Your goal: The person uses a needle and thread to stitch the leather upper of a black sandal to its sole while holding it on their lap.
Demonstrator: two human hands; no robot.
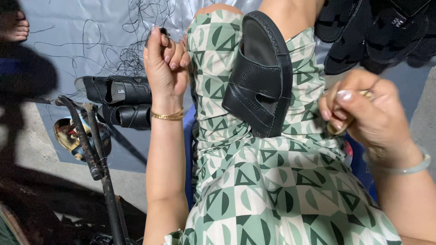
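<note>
A black leather sandal (261,75) lies sole-side partly up on my lap, across a green and cream patterned dress (268,181). My left hand (164,63) is raised left of the sandal, its fingers pinched on a small dark tool whose tip shows above the knuckles. My right hand (363,109) is at the right of the lap, fingers curled around a small brownish object that I cannot identify. A gold bracelet is on my left wrist and a pale bangle on my right.
Two black sandals (120,102) lie on a grey sheet at the left among loose black threads (131,41). More black sandals (377,31) are piled at top right. A rusty metal stand (93,140) rises at lower left. Another person's foot (13,25) shows at top left.
</note>
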